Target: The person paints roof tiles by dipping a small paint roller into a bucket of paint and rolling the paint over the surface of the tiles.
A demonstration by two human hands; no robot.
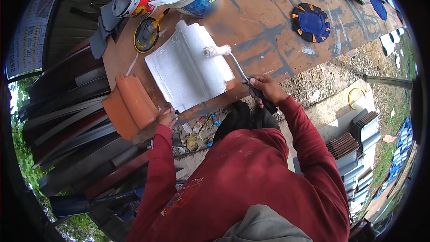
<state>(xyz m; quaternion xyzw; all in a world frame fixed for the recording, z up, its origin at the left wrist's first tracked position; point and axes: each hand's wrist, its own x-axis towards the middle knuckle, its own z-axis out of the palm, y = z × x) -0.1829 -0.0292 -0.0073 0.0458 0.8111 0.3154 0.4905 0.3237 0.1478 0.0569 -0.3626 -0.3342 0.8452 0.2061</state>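
A roof tile coated in white paint [186,69] lies on the wooden table, with bare orange showing at its lower right corner. My right hand [267,90] is closed around the black handle of a small paint roller [217,51], whose white sleeve rests on the tile's right part. My left hand [167,118] is at the table's front edge, by the painted tile's lower left corner. Its fingers are apart and slightly bent; whether they touch the tile is unclear. Just left of that hand sits an unpainted orange roof tile [130,106].
A white-and-blue paint bucket [204,1] and a smaller paint can [134,1] stand at the back. A yellow-rimmed lid [146,34] lies near them. A dark blue, orange-edged lid [311,22] is at right. Stacked tiles [358,141] stand on the ground at right.
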